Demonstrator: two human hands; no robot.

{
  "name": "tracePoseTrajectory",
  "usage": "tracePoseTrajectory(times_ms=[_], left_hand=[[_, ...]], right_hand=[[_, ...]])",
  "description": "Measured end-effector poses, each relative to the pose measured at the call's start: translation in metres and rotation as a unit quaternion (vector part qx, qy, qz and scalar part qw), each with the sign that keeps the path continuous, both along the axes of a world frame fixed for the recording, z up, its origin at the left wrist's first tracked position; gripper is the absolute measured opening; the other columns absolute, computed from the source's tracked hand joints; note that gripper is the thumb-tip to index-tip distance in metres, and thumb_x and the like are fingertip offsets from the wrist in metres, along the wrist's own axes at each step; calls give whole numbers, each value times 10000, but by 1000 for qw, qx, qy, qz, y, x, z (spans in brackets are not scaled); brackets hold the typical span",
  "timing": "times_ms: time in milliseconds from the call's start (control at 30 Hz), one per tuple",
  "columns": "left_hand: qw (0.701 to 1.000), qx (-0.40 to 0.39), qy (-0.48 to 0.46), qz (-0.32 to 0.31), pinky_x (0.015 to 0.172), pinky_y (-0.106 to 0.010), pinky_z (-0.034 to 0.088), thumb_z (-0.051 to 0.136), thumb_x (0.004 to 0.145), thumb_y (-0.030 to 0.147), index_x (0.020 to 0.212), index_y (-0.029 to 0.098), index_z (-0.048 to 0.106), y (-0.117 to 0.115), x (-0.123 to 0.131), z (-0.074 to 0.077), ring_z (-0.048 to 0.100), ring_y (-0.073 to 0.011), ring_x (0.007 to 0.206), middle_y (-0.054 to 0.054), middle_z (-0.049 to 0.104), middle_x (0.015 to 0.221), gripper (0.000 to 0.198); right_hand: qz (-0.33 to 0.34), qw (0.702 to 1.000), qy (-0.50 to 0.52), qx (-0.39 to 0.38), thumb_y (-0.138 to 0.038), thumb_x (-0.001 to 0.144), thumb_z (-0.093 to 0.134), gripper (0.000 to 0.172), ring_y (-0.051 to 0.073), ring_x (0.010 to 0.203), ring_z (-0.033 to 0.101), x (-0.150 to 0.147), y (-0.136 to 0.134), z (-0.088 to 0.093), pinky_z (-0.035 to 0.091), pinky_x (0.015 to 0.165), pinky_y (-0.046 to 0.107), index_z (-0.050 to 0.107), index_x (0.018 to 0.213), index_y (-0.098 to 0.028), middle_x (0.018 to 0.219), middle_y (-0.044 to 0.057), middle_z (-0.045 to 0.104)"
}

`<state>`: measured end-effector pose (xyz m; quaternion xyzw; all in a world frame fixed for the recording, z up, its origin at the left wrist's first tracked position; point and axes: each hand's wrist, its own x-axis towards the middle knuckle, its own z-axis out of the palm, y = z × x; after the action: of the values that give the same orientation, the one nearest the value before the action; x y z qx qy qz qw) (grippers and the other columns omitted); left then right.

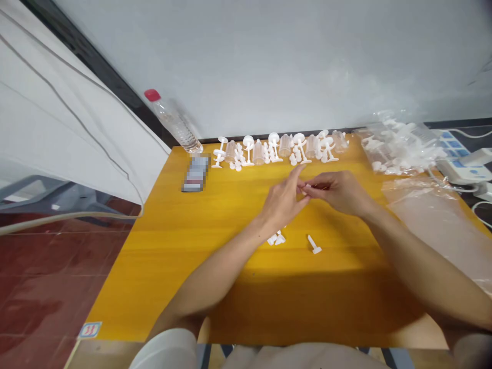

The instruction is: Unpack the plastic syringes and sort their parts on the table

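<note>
Above the middle of the table, my left hand (281, 199) and my right hand (340, 190) meet at the fingertips. A small white plastic piece (308, 186) shows a little between the fingers of my right hand, which are pinched together. My left hand has one finger raised; its other fingers curl towards the right fingertips, and what they hold is hidden. Below the hands lies a white plastic plunger-like rod (313, 244) with a flat end. Several small white pieces (277, 238) rest beside my left wrist, partly covered by it.
Along the wall stands a row of white plastic parts (248, 148) and clear cups (285, 145). A water bottle (175, 125) and a blurred-out phone-like object (196, 174) are at the left. Filled plastic bags (403, 146), an empty bag (442, 220) and a power strip (463, 166) lie right.
</note>
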<state>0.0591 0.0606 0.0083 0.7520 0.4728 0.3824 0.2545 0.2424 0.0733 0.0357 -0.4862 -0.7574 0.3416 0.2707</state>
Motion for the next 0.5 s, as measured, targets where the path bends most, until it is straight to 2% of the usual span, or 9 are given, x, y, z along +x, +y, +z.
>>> tracePoseTrajectory(times_ms=[100, 167, 233, 300, 367, 500], left_hand=[[1000, 23, -15, 9, 862, -328, 547, 808, 847, 302, 1477, 239, 466, 0, 1, 3, 698, -182, 913, -50, 743, 1125, 719], [1000, 19, -3, 15, 845, -321, 546, 822, 830, 393, 1410, 236, 554, -5, -12, 2, 689, -176, 893, -62, 736, 1171, 657], [999, -12, 19, 23, 799, -298, 542, 793, 846, 424, 1270, 223, 671, -13, -34, -4, 685, -161, 838, -53, 756, 1104, 485], [997, -63, 33, 36, 745, -279, 537, 758, 867, 427, 1139, 208, 738, -23, -58, -12, 686, -152, 779, -43, 776, 994, 350], [992, -113, 36, 49, 708, -271, 539, 730, 878, 438, 1072, 196, 764, -32, -77, -22, 689, -154, 744, -43, 787, 928, 312], [984, -167, 31, 46, 730, -282, 563, 700, 887, 456, 1034, 196, 787, -42, -98, -35, 716, -178, 777, -47, 805, 927, 311]], right_hand=[[-140, 985, -98, 22, -507, 889, 693, 388, 202, 798, 694, 33, 36, 5, 500, 726, 296, 824, 1011, -164, 887, 62, 785], [-262, 948, -180, 33, -451, 907, 675, 399, 183, 805, 662, 62, 70, 8, 483, 785, 306, 811, 1065, -111, 892, 92, 775], [-332, 912, -239, -2, -336, 931, 641, 343, 160, 815, 633, 86, 104, 6, 465, 825, 290, 800, 1079, -70, 924, 123, 771], [-356, 894, -269, -33, -220, 903, 644, 266, 157, 812, 612, 100, 129, 0, 444, 820, 283, 803, 1032, -50, 939, 152, 768], [-358, 889, -281, -49, -158, 859, 660, 223, 165, 791, 597, 105, 143, -7, 423, 772, 295, 806, 974, -34, 938, 182, 762], [-343, 894, -283, -52, -182, 867, 659, 250, 158, 783, 585, 106, 150, -15, 387, 735, 314, 797, 962, 4, 950, 208, 745]])
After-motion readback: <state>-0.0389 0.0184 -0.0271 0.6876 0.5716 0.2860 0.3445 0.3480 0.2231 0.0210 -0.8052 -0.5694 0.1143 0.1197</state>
